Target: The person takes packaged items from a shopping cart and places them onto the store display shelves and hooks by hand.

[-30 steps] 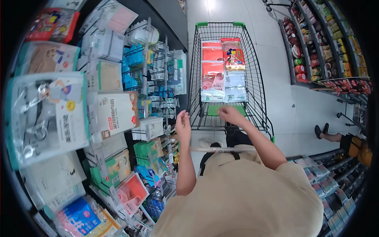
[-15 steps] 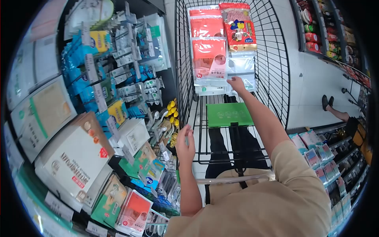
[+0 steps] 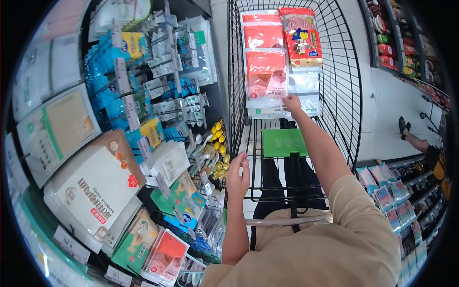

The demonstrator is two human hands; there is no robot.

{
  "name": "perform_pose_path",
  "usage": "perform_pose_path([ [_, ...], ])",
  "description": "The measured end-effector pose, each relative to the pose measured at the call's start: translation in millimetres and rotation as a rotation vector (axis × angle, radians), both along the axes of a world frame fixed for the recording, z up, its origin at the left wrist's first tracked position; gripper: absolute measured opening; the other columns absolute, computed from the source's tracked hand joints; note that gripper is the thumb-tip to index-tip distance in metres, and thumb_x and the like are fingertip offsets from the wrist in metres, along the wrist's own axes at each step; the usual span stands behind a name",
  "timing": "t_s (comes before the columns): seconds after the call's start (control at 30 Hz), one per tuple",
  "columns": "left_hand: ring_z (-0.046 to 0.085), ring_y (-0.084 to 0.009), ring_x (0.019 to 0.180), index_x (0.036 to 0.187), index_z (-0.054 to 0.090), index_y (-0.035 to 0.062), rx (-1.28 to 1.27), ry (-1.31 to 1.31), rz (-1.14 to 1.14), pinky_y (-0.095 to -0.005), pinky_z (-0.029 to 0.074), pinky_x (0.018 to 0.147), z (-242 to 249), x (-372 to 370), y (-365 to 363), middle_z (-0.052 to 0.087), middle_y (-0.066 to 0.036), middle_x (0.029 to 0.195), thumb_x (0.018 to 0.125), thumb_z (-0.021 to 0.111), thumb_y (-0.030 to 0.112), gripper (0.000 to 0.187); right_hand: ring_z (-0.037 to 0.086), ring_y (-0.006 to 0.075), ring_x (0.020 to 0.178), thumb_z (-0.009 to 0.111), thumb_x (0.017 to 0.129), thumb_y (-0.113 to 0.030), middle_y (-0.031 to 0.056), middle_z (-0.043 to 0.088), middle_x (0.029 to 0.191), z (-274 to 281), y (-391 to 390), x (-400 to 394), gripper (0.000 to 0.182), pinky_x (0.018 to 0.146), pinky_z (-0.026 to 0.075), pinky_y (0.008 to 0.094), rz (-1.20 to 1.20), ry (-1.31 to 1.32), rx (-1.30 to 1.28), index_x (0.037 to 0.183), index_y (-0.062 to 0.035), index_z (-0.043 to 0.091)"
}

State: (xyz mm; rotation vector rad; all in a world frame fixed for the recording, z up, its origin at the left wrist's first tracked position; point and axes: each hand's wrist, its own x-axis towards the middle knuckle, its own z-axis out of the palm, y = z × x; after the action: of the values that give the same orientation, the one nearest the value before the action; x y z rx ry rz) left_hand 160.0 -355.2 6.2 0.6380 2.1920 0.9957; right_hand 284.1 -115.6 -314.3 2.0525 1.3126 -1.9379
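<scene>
At the near end of the shopping cart (image 3: 355,95), my right hand (image 3: 292,104) is closed at the lower right corner of a flat red and clear packet (image 3: 266,71), its fingertips pinching the edge. More red packets (image 3: 263,36) lie behind that one. Beside them is a red bag (image 3: 304,45) with a printed front, above clear-and-white packets (image 3: 304,82). My left hand (image 3: 237,178) is raised at the cart's left side, holding nothing, with its fingers up and somewhat apart. A green plate (image 3: 282,142) on the cart lies between my two forearms.
Shelves along the left carry blue packs (image 3: 114,91), a white barbecue paper pack (image 3: 95,191) and small hanging goods. Lower right, a rack holds small pink and blue packs (image 3: 385,198). Another person's leg (image 3: 415,141) shows at far right, near a shelf of red packages (image 3: 386,50).
The whole view has shifted, so cart and shelves appear farther right and slightly lower. My right hand stays at the red packet's corner; my left hand remains raised with nothing in it.
</scene>
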Motion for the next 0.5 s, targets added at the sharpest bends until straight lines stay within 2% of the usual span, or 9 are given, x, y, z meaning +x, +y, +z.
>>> perform_pose_path([
  [0.07,0.067,-0.0229,0.09,0.123,0.058,-0.0027,0.028,-0.012,-0.003,-0.0317,0.052,0.081,-1,1,-4,0.067,-0.016,0.106,0.096,0.054,0.006,0.029,0.062,0.0176,0.067,0.067,0.083,-0.018,0.0069,0.062,0.078,17,4,7,0.02,0.054,0.056,0.0328,0.119,-0.105,0.07,0.088,0.0002,0.06],
  [0.13,0.067,-0.0225,0.091,0.125,0.058,-0.0009,0.022,-0.033,0.001,-0.0316,0.052,0.08,-3,2,-9,0.068,-0.015,0.106,0.096,0.055,0.008,0.03,0.062,0.0182,0.065,0.065,0.084,-0.017,0.0074,0.061,0.076,25,0,12,0.019,0.054,0.057,0.0335,0.111,-0.024,0.134,0.086,0.0014,0.059],
  [0.2,0.067,-0.021,0.092,0.125,0.058,0.0004,0.055,-0.051,0.012,-0.0301,0.053,0.074,-5,2,-10,0.068,-0.013,0.106,0.097,0.054,0.012,0.03,0.062,0.0192,0.062,0.065,0.085,-0.017,0.0092,0.06,0.072,39,-3,17,0.02,0.052,0.056,0.033,0.326,0.017,0.361,0.084,0.0025,0.059],
  [0.3,0.067,-0.0201,0.092,0.126,0.058,0.0021,0.094,-0.093,0.027,-0.0287,0.052,0.069,-12,3,-16,0.068,-0.012,0.106,0.098,0.053,0.014,0.031,0.064,0.0227,0.057,0.063,0.088,-0.018,0.0148,0.062,0.07,95,-9,22,0.023,0.052,0.053,0.0349,0.407,0.022,0.537,0.087,0.0048,0.059],
  [0.33,0.064,-0.0143,0.088,0.127,0.056,-0.0002,0.104,-0.085,0.006,-0.0274,0.051,0.079,-7,2,-15,0.067,-0.011,0.105,0.099,0.053,0.009,0.03,0.064,0.0227,0.057,0.063,0.088,-0.018,0.0148,0.062,0.07,112,-13,22,0.023,0.052,0.053,0.0349,0.399,0.035,0.554,0.087,0.0048,0.059],
  [0.4,0.064,-0.0147,0.089,0.128,0.055,-0.0003,0.075,-0.132,0.027,-0.0278,0.051,0.081,9,3,-15,0.066,-0.011,0.107,0.099,0.052,0.01,0.031,0.065,0.0238,0.06,0.062,0.089,-0.018,0.0176,0.065,0.076,148,-18,20,0.024,0.055,0.053,0.0358,0.357,0.08,0.637,0.089,0.0058,0.059],
  [0.43,0.064,-0.0147,0.089,0.128,0.055,-0.0003,0.089,-0.122,0.024,-0.0278,0.051,0.081,14,4,-16,0.066,-0.011,0.107,0.099,0.052,0.01,0.031,0.067,0.0312,0.068,0.061,0.091,-0.017,0.0223,0.066,0.081,185,-21,15,0.024,0.063,0.053,0.0384,0.311,0.111,0.608,0.094,0.0059,0.059],
  [0.47,0.064,-0.015,0.09,0.129,0.054,-0.0005,0.136,-0.121,0.022,-0.0278,0.05,0.081,16,4,-20,0.066,-0.011,0.108,0.099,0.052,0.01,0.031,0.067,0.0312,0.068,0.061,0.091,-0.017,0.0223,0.066,0.081,216,-22,11,0.024,0.063,0.053,0.0384,0.31,0.118,0.623,0.094,0.0059,0.059],
  [0.5,0.064,-0.0152,0.09,0.129,0.054,-0.0006,0.18,-0.12,0.023,-0.0279,0.05,0.082,20,5,-24,0.065,-0.011,0.109,0.099,0.052,0.011,0.032,0.065,0.0382,0.076,0.059,0.091,-0.018,0.0247,0.065,0.085,241,-26,9,0.022,0.068,0.051,0.0431,0.348,0.166,0.683,0.095,0.0037,0.059],
])
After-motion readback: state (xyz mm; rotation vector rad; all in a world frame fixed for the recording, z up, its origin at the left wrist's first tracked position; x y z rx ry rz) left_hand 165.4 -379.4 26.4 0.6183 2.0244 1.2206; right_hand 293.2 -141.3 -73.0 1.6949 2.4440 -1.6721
